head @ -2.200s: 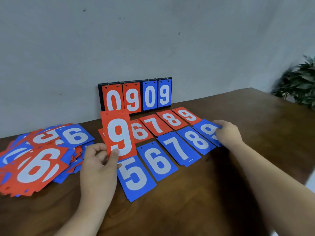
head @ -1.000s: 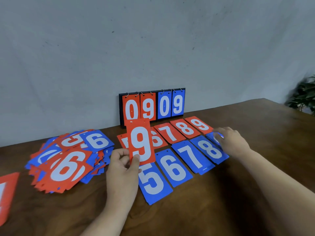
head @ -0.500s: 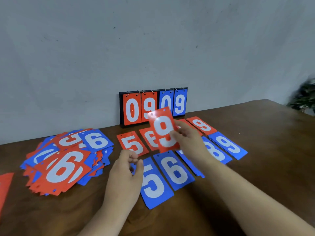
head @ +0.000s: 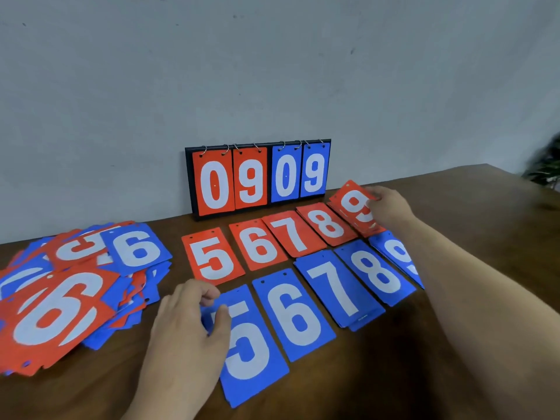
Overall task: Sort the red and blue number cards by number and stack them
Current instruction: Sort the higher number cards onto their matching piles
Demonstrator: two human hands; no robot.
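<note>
Number cards (head: 294, 313) cover a brown table (head: 348, 389) against a grey wall (head: 272, 71).

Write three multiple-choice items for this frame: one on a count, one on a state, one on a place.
1. How many blue cards hang on the scoreboard?
A. one
B. two
C. four

2. What is the left hand doing?
A. pinching a card
B. holding nothing, over the blue 5 card
C. pressing on the scoreboard

3. Where is the red 9 card that the right hand holds?
A. hung on the scoreboard
B. under the left hand
C. tilted, just right of the red 8 card

Answers:
1 B: only a blue 0 and a blue 9 hang there, beside two red cards.
2 B: its fingers are loosely curled with no card between them.
3 C: the fingers pinch it at the right end of the red row.
</note>
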